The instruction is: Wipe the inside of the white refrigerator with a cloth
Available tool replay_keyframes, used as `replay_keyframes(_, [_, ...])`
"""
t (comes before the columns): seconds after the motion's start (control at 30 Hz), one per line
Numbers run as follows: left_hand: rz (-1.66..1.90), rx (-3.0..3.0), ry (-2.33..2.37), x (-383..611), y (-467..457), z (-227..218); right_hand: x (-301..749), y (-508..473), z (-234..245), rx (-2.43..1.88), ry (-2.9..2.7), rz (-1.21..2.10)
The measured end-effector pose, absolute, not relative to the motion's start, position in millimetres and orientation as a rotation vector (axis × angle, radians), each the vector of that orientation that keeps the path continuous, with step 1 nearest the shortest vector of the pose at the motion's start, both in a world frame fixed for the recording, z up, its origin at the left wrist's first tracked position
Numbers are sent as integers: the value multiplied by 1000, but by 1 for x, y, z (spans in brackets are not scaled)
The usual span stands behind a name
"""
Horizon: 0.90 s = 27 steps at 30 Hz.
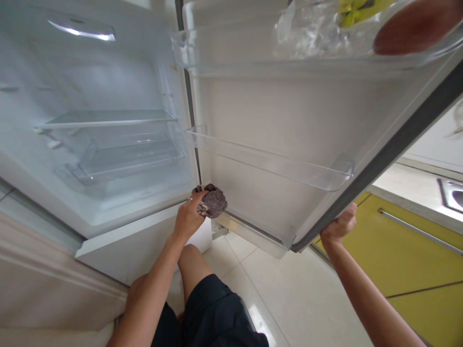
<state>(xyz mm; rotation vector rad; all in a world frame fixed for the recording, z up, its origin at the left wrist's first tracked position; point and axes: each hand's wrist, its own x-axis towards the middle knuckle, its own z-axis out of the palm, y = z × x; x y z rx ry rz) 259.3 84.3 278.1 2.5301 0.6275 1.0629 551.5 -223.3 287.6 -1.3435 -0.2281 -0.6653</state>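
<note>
My left hand (190, 217) is closed round a crumpled brown-grey cloth (213, 201), pressed at the bottom inner corner of the open fridge door (285, 115) near the hinge. My right hand (338, 226) grips the lower outer edge of that door, fingers curled behind it. The fridge compartment (97, 130) stands open at the left, with a glass shelf (108, 118) and a clear drawer (126, 161) inside.
The door carries a clear lower bin (267, 161) and an upper bin (253, 48) holding a plastic bag and a brown lid. Yellow cabinets (408, 250) with a metal handle stand at right. My knees are above a white tiled floor (300, 299).
</note>
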Motion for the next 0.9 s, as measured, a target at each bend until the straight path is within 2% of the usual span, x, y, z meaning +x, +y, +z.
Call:
replay_keyframes(0.17, [795,2746,380,286,80,289,550,-223,288,-1358,-235,-662])
replay_keyframes(0.37, [112,3037,274,320,109,318,548,-223,291,-1408,-226,-701])
replay_keyframes(0.53, [-234,3090,215,345,137,337,557,-222,291,-1419,-277,-709])
replay_keyframes(0.7, [-417,3097,220,364,131,335,567,-221,289,-1431,-270,-713])
replay_keyframes(0.9, [-394,3052,213,360,131,350,571,-221,289,-1440,-290,-695])
